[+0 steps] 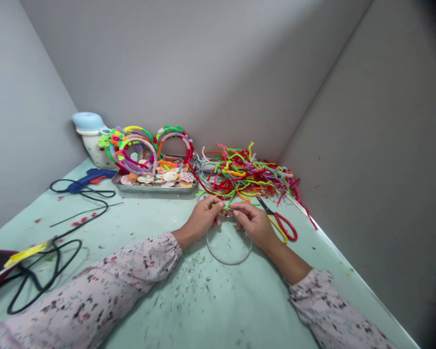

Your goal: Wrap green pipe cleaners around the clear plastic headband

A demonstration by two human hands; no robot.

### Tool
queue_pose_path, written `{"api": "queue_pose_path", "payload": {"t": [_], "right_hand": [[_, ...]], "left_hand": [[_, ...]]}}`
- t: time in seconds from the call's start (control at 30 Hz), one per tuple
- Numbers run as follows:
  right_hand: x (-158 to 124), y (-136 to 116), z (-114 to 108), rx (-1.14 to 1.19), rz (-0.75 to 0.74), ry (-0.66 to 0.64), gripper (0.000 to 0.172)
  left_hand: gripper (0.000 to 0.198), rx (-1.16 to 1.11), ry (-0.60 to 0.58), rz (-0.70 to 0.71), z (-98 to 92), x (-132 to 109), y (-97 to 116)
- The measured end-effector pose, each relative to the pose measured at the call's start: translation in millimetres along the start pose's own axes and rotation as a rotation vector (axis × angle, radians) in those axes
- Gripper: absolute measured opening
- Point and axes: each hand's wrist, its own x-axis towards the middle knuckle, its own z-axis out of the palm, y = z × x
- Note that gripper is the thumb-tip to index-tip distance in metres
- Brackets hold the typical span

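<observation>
Both hands meet at the top of a thin grey hoop [228,263], whose lower curve hangs towards me over the table. With fingers pinched, my left hand [203,214] holds the hoop where a short bit of green pipe cleaner [225,208] shows. Close on its right, my right hand [253,222] is closed too, thumb and forefinger pinching at the green pipe cleaner beside the hoop. The fingers partly hide how the two are joined. Beside my right hand lie scissors [284,227] with red and yellow handles.
Behind my hands is a tangled pile of coloured pipe cleaners [247,172]. A metal tray [156,190] of seashells [170,175] carries several wrapped hoops [138,155]. At left are a blue glue gun [89,180], black cable [60,237] and lidded cup [92,140]. Grey walls surround the table.
</observation>
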Motion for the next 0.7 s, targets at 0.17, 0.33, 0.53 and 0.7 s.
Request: {"api": "queue_pose_path", "payload": {"t": [0.17,0.33,0.53,0.7], "right_hand": [[0.3,0.6,0.5,-0.018,-0.003,0.029,0.025],[0.1,1.3,1.3,-0.019,-0.011,0.04,0.026],[-0.9,0.3,0.9,-0.049,-0.035,0.036,0.025],[-1.8,-1.2,0.0,-0.109,-0.084,0.044,0.023]], "left_hand": [[0.036,0.039,-0.002,-0.021,-0.5,-0.5,1.8],[0.043,0.004,-0.054,-0.081,-0.3,2.5,2.8],[0.042,-0.05,-0.108,-0.106,-3.0,3.1,3.6],[0.038,-0.058,-0.112,-0.092,-4.1,2.6,3.8]]}}
